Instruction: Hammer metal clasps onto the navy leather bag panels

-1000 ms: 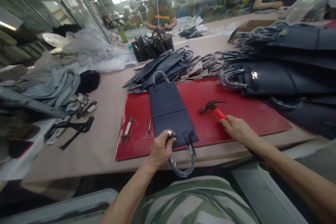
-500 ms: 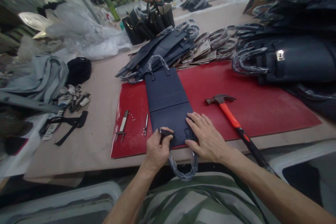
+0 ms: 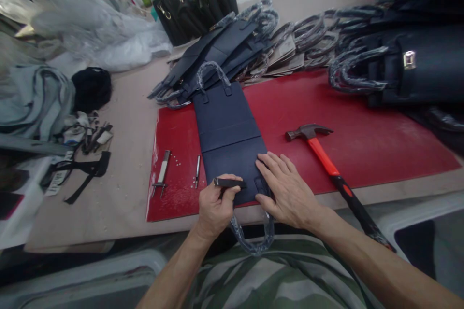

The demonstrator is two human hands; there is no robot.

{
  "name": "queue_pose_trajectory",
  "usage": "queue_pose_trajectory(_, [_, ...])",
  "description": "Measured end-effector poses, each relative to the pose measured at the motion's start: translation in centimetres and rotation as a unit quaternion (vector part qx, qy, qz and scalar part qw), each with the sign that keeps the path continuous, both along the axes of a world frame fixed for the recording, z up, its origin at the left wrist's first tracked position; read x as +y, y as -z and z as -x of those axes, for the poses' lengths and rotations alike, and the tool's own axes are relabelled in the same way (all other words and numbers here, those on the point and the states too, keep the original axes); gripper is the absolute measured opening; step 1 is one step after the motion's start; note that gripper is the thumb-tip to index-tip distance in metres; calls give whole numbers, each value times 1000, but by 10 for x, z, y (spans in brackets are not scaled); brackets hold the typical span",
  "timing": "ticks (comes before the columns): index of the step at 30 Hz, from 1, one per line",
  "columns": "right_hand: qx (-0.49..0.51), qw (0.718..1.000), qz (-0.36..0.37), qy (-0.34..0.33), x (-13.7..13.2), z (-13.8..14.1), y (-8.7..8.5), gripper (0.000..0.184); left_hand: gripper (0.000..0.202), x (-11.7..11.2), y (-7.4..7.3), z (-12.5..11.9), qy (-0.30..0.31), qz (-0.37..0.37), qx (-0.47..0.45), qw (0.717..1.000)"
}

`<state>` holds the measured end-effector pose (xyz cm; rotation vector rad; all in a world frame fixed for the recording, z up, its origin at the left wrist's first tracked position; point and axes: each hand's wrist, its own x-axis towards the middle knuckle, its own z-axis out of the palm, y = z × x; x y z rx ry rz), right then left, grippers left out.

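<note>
A dark blue leather bag panel [image 3: 228, 128] lies flat on a red mat [image 3: 174, 130], with a plastic-wrapped handle at each end. The near handle [image 3: 253, 246] hangs over the table's front edge. My left hand [image 3: 217, 205] is closed on a short dark bar-shaped tool [image 3: 228, 183], whose inner end is over the panel near the base of that handle; whether it touches the leather I cannot tell. My right hand [image 3: 286, 188] lies spread on the panel's right edge, beside the stitched handle tab [image 3: 259, 185].
A claw hammer [image 3: 328, 164] with an orange and black handle rests on the mat's right, its grip past the edge. Left lie a metal pronged tool [image 3: 162, 174] and a thin punch [image 3: 197, 172]. Stacked blue panels [image 3: 217, 53] and a bag pile [image 3: 427, 67] stand behind.
My view has tipped downward and shifted slightly. The outer end of the dark tool has swung a little left and shows more. My right hand keeps its place on the panel.
</note>
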<state>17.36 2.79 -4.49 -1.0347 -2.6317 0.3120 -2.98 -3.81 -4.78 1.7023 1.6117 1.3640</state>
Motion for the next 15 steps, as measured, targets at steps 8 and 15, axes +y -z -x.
queue_pose_trajectory(8, [1, 1000, 5, 0, 0, 0, -2, 72, 12, 1, -2, -1, 14, -8, 24, 1000])
queue_pose_trajectory(15, [12, 1000, 12, -3, 0, 0, -1, 72, 15, 3, -2, -7, 25, -22, 106, 994])
